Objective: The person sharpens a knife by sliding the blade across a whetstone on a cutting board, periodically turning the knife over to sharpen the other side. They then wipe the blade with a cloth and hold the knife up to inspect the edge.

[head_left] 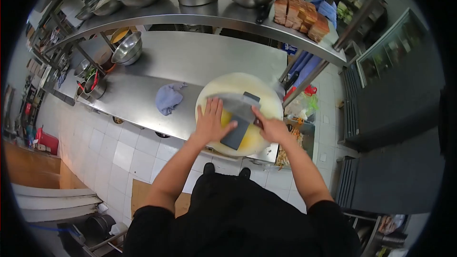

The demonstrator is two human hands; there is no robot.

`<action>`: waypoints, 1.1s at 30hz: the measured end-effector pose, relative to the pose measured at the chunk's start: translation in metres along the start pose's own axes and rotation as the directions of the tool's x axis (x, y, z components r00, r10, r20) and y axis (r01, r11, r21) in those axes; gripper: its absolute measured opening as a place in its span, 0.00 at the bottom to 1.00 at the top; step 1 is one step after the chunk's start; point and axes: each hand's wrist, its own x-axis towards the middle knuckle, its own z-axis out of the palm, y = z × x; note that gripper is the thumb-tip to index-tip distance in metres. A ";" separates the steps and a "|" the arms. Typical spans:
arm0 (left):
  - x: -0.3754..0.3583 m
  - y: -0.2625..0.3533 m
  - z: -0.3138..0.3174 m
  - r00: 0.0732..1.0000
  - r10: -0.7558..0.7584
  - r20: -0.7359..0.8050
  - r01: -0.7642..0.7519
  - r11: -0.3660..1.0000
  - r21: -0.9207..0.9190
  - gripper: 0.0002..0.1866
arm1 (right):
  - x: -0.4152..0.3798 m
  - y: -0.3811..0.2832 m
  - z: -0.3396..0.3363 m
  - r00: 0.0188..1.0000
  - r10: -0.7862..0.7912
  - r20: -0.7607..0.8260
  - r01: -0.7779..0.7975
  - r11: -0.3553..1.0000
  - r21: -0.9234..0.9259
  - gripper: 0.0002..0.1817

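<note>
A round pale cutting board (238, 85) lies on the steel counter (190, 62). On it sits a yellow-orange piece of food (250, 135), partly hidden under a wide cleaver (236, 107). My right hand (271, 127) grips the cleaver's handle at the board's right side. My left hand (212, 123) lies flat with fingers spread, pressing on the food and on the left part of the blade.
A blue-grey cloth (168, 98) lies left of the board. Steel bowls (128, 50) stand at the counter's far left. The upper shelf (209, 16) carries large steel bowls and stacked brown slabs (300, 16). A bin with scraps (297, 138) sits right of the counter.
</note>
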 end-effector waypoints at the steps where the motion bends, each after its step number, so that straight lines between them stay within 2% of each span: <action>1: 0.016 -0.001 0.003 1.000 -0.004 0.005 0.004 1.000 0.007 0.59 | 0.005 0.001 -0.002 0.999 0.019 -0.042 -0.020 0.999 -0.031 0.48; 4: -0.013 0.009 0.000 0.999 0.044 -0.016 -0.043 0.999 0.030 0.58 | -0.025 -0.013 -0.005 0.996 0.072 0.049 -0.069 0.996 -0.055 0.48; 5: -0.042 0.013 0.000 0.996 0.088 -0.028 -0.088 0.996 0.001 0.59 | -0.043 -0.003 0.018 1.000 -0.014 0.006 0.013 0.998 0.065 0.48; 7: -0.109 0.033 -0.020 0.988 0.123 0.088 -0.124 0.992 0.001 0.61 | -0.093 -0.017 0.025 0.977 0.065 0.204 -0.057 0.997 -0.041 0.49; 8: -0.135 0.041 -0.023 0.986 0.118 0.121 -0.111 0.992 -0.063 0.62 | -0.115 -0.012 0.046 0.992 0.013 0.129 -0.012 1.000 -0.012 0.50; 9: -0.136 0.043 -0.021 0.984 0.135 0.120 -0.130 0.990 -0.051 0.62 | -0.119 -0.012 0.045 0.968 -0.162 -0.190 0.154 0.986 -0.057 0.50; 10: -0.141 0.046 -0.020 0.980 0.145 0.134 -0.140 0.989 -0.049 0.62 | -0.129 -0.017 0.046 0.826 -0.322 -0.462 0.286 0.947 -0.148 0.50; 11: -0.135 0.045 -0.016 0.973 0.160 0.164 -0.153 0.987 -0.051 0.62 | -0.130 -0.019 0.040 0.973 -0.120 -0.197 0.110 0.992 -0.058 0.50; 12: -0.104 0.040 -0.008 0.974 0.187 0.125 -0.184 0.982 -0.036 0.61 | -0.117 -0.013 0.028 0.992 0.085 0.092 -0.083 0.996 -0.026 0.51; 13: -0.066 0.038 -0.002 0.974 0.215 0.075 -0.215 0.977 -0.018 0.60 | -0.101 0.007 0.035 0.998 0.024 -0.059 -0.022 0.999 0.034 0.49; 15: 0.001 0.041 0.005 0.978 0.201 0.053 -0.196 0.977 -0.087 0.58 | -0.071 0.018 0.023 0.983 0.141 -0.121 -0.141 0.990 0.009 0.47; 17: 0.033 0.050 0.011 0.973 0.225 0.045 -0.224 0.974 -0.032 0.58 | -0.067 0.021 0.022 0.970 0.171 -0.175 -0.173 0.985 0.005 0.47; 19: 0.005 0.054 0.014 0.964 0.255 0.075 -0.254 0.967 -0.014 0.60 | -0.087 0.017 0.021 0.967 0.185 -0.174 -0.186 0.983 0.014 0.48; 20: -0.014 0.058 0.008 0.956 0.279 0.089 -0.282 0.959 0.015 0.62 | -0.110 0.008 0.027 0.972 0.205 -0.117 -0.208 0.978 -0.008 0.50; 21: -0.044 0.064 -0.002 0.943 0.293 0.157 -0.293 0.956 -0.024 0.63 | -0.133 -0.001 0.039 0.972 0.226 -0.059 -0.228 0.973 -0.027 0.52; 23: -0.094 0.075 -0.018 0.914 0.317 0.254 -0.309 0.948 -0.073 0.64 | -0.182 -0.013 0.069 0.974 0.210 -0.083 -0.208 0.978 0.030 0.53; 24: -0.086 0.075 -0.015 0.913 0.319 0.256 -0.311 0.948 -0.076 0.64 | -0.191 -0.019 0.069 0.977 0.186 -0.106 -0.179 0.981 0.079 0.54; 26: -0.079 0.075 -0.007 0.916 0.364 0.168 -0.354 0.931 -0.091 0.64 | -0.182 -0.025 0.054 0.942 0.335 0.000 -0.335 0.941 0.045 0.53; 27: -0.050 0.074 0.001 0.918 0.365 0.155 -0.364 0.931 -0.036 0.63 | -0.166 -0.017 0.053 0.936 0.333 -0.111 -0.332 0.943 0.023 0.52; 28: -0.015 0.075 0.005 0.921 0.360 0.148 -0.360 0.932 -0.027 0.63 | -0.145 -0.005 0.049 0.936 0.336 -0.110 -0.335 0.942 0.022 0.52; 30: 0.023 0.081 0.012 0.924 0.352 0.147 -0.353 0.935 -0.024 0.63 | -0.115 0.012 0.048 0.899 0.311 -0.307 -0.318 0.948 0.028 0.50; 33: 0.022 0.085 0.014 0.933 0.331 0.142 -0.335 0.942 0.007 0.63 | -0.126 -0.005 0.036 0.904 0.357 -0.236 -0.364 0.931 0.018 0.48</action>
